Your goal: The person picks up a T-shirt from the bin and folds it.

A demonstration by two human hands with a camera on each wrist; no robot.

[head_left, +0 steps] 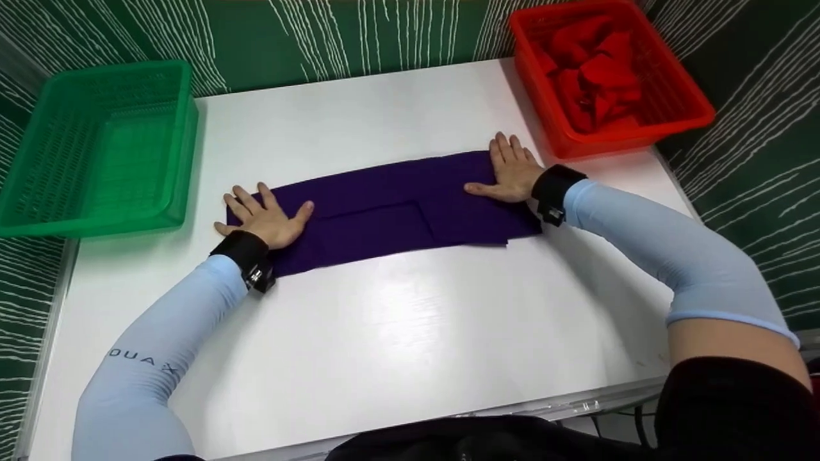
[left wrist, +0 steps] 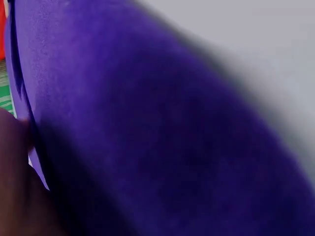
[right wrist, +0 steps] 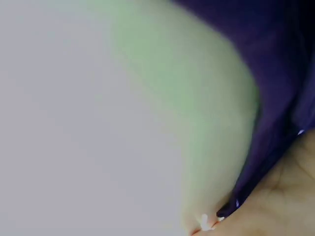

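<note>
A dark purple cloth (head_left: pixel 378 211), folded into a long flat strip, lies across the white table. On its left end my left hand (head_left: pixel 266 221) rests palm down with fingers spread. My right hand (head_left: pixel 512 173) lies flat on the right end, its fingertips reaching past the far edge. Between the hands a folded layer shows a raised edge, and its lower right corner sticks out slightly. The left wrist view is mostly filled by the purple cloth (left wrist: pixel 172 98), with part of the hand at the left. In the right wrist view the palm (right wrist: pixel 280 196) meets the cloth edge.
A green plastic basket (head_left: pixel 182 153) stands at the table's left side, with nothing seen inside. At the back right, a red basket (head_left: pixel 679 96) holds crumpled red cloth (head_left: pixel 602 70). Green walls with white streaks border the white table (head_left: pixel 397 333).
</note>
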